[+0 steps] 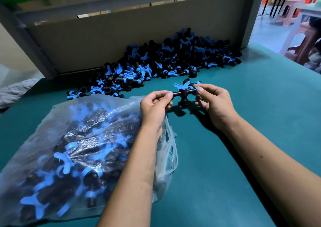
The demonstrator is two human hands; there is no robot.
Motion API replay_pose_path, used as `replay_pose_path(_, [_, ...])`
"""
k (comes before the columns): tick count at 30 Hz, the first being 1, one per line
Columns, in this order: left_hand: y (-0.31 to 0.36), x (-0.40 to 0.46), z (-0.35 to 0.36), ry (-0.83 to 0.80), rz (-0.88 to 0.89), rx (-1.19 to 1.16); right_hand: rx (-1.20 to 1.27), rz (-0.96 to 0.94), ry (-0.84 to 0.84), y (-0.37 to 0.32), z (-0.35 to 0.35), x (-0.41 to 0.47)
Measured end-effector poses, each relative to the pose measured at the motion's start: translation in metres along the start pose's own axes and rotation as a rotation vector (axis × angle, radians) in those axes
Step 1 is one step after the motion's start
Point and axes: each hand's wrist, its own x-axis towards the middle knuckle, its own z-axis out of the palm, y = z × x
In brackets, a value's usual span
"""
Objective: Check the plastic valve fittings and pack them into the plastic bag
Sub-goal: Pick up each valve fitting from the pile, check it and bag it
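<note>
Translucent plastic, crinkled and full, lies nearest: the plastic bag (pixel 73 157) rests on the teal table (pixel 243 157), holding many black fittings with blue handles, its loose mouth turned toward the hands so a checked piece can probably drop straight in. Just beyond the bag's mouth, both hands hold one black valve fitting (pixel 184 94) level above the table. The left hand (pixel 154 108) pinches the thin spigot at one end, fingers curled; the right hand (pixel 213 103) pinches the opposite end near its blue collar, fingers likewise curled. Held by its ends, the body, the blue butterfly handle on top and the threaded port below are all exposed, which looks like a grip chosen for inspection. Farther from the bag, a large pile of loose fittings (pixel 156 65) lies heaped against a cardboard panel (pixel 121 35), within easy reach. Judging by that pile, much of the packing remains.
</note>
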Motion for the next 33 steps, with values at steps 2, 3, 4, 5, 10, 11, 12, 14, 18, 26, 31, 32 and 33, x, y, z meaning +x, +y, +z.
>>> replay_pose_path(2, [0.000, -0.001, 0.004, -0.001, 0.018, 0.007, 0.023, 0.001, 0.004, 0.000, 0.001, 0.000])
replay_pose_path(3, [0.000, -0.002, 0.004, 0.002, 0.022, 0.010, 0.029, 0.002, 0.003, 0.000, 0.001, 0.000])
replay_pose_path(4, [0.000, -0.001, 0.004, 0.009, 0.024, 0.012, 0.030, 0.001, 0.001, 0.001, 0.001, 0.000])
replay_pose_path(5, [0.000, -0.001, 0.004, 0.017, 0.023, 0.013, 0.027, -0.001, 0.000, 0.001, 0.001, 0.000])
replay_pose_path(10, [0.000, -0.001, 0.002, 0.039, 0.019, 0.002, 0.020, -0.015, 0.027, 0.002, 0.001, 0.000])
replay_pose_path(11, [0.000, -0.002, 0.004, 0.055, 0.028, -0.005, 0.010, -0.021, 0.041, 0.003, 0.001, 0.001])
replay_pose_path(12, [-0.001, -0.003, 0.006, 0.081, 0.044, -0.009, -0.020, -0.032, 0.052, 0.004, 0.002, 0.000])
replay_pose_path(14, [-0.002, -0.004, 0.010, 0.143, 0.085, -0.002, -0.138, -0.065, 0.033, 0.005, 0.004, -0.001])
replay_pose_path(18, [-0.005, -0.007, 0.019, 0.163, 0.161, 0.067, -0.425, -0.160, -0.231, 0.007, 0.010, -0.008])
replay_pose_path(26, [0.011, -0.012, 0.023, -0.020, 0.325, 0.426, -0.282, -0.082, -0.109, 0.004, 0.008, -0.005])
replay_pose_path(31, [0.027, -0.011, 0.010, -0.059, 0.338, 1.158, 0.270, 0.174, -0.085, -0.011, -0.001, -0.002])
replay_pose_path(32, [0.029, -0.012, 0.008, -0.090, 0.265, 1.283, 0.302, 0.185, -0.075, -0.011, -0.003, -0.001])
replay_pose_path(33, [0.032, -0.013, 0.007, -0.107, 0.197, 1.348, 0.311, 0.185, -0.067, -0.011, -0.004, -0.001])
